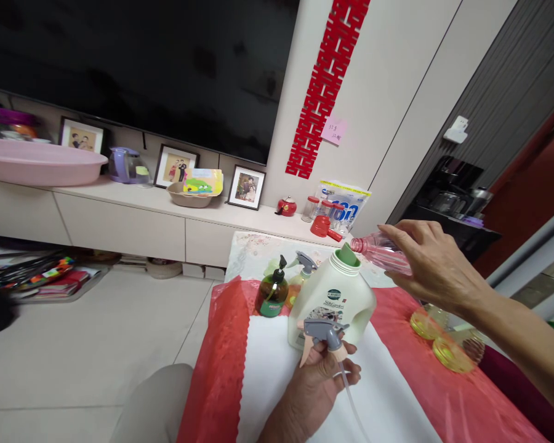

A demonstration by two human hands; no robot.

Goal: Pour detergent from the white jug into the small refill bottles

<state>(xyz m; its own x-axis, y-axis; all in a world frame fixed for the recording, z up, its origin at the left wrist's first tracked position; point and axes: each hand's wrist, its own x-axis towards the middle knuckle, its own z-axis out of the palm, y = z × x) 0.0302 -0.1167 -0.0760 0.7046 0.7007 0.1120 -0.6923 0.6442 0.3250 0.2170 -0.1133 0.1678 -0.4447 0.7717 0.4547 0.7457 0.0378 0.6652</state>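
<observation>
My right hand (436, 261) is closed round a clear pink plastic bottle (378, 252), held tilted with its mouth toward a green funnel (348, 254) in the neck of a large white jug (335, 301). My left hand (321, 381) grips a grey spray-trigger head (325, 335) with a thin clear tube hanging below it, just in front of the jug. Left of the jug stand a dark green pump bottle (272, 292) and a spray bottle with a grey trigger (302, 271).
The table carries a red cloth (219, 363) with a white sheet (268, 369) on top. Two yellow glass dishes (447, 344) lie at the right. A long cabinet (120, 221) behind holds photo frames, a pink basin (37, 163) and jars. My knee shows at the bottom left.
</observation>
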